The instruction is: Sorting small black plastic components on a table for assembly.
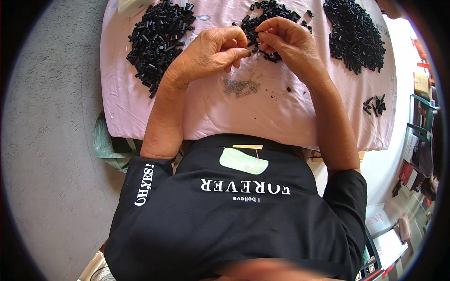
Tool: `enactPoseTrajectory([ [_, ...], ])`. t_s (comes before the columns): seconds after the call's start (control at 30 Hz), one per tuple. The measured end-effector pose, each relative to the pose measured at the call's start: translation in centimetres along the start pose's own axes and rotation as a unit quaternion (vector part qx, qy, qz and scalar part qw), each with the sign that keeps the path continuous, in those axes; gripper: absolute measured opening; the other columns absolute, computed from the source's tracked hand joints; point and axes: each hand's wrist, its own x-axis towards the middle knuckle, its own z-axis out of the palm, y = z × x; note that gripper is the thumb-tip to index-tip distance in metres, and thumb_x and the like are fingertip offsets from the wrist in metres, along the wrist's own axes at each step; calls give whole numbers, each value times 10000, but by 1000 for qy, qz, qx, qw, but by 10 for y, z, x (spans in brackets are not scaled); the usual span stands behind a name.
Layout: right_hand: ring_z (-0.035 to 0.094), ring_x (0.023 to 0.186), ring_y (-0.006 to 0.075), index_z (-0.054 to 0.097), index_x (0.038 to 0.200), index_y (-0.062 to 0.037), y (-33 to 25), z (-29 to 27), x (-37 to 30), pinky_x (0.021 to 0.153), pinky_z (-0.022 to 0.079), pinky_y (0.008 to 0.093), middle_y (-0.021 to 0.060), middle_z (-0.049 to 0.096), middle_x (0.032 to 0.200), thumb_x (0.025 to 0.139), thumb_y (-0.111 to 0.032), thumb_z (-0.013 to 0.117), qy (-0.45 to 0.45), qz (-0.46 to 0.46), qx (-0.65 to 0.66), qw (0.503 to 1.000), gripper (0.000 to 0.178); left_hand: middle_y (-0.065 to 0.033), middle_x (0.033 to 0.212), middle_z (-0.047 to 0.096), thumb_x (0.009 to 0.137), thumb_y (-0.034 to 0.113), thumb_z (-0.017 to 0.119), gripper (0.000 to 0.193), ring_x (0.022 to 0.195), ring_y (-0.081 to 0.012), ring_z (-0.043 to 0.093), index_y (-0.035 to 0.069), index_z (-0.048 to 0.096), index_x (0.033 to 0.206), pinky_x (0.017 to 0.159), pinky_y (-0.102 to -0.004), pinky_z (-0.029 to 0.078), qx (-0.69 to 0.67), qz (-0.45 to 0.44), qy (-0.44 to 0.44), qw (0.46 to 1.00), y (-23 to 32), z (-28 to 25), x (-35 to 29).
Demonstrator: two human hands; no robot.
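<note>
Both of my hands are raised over the pink-covered table, close together with a small gap between them. My left hand (218, 50) is closed in a pinch, thumb against the curled fingers; whatever it may hold is too small to make out. My right hand (291, 47) also pinches with thumb and index finger, and I cannot tell what sits between the tips. Behind them lies a middle heap of small black plastic parts (271, 10), partly hidden by the right hand. Nearer me, below the hands, is a patch of tiny grey metal pieces (240, 87), perhaps springs.
A big heap of short black tubular parts (157, 40) lies at the left, another heap of small black parts (356, 35) at the right. A few longer black pieces (375, 105) rest near the right edge. A green bag (105, 143) hangs beside the table's left corner.
</note>
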Motion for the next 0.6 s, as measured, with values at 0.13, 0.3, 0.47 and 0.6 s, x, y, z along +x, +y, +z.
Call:
enactPoseTrajectory([
  [0.13,653,827,79,671,1117,-18,-15,8,-3,765,543,224,28,687,940,997,-83,606,-1,11,15,1000,151,-3,833,629,966,43,638,46,756,-59,598,6,645,994,701,-205,510,27,81,60,994,-10,-4,3],
  [0.3,681,828,86,676,1133,-25,-17,7,-3,773,560,219,46,710,953,996,-101,616,-11,24,38,999,168,-29,939,675,930,10,685,108,868,-75,637,-19,664,1032,811,-214,534,-69,132,122,981,-7,0,4],
  [0.47,695,836,89,677,1145,-29,-14,3,-4,782,567,218,52,723,970,997,-121,620,-8,47,56,997,183,-36,954,680,916,-18,694,129,895,-88,653,-17,664,1041,858,-229,548,-84,145,136,976,-6,4,5],
  [0.6,697,838,93,673,1143,-24,-21,5,-4,787,569,220,55,723,976,997,-124,619,-30,47,85,995,185,-40,956,683,909,-26,698,134,903,-91,656,-21,662,1037,862,-235,555,-84,151,133,976,-7,4,6],
])
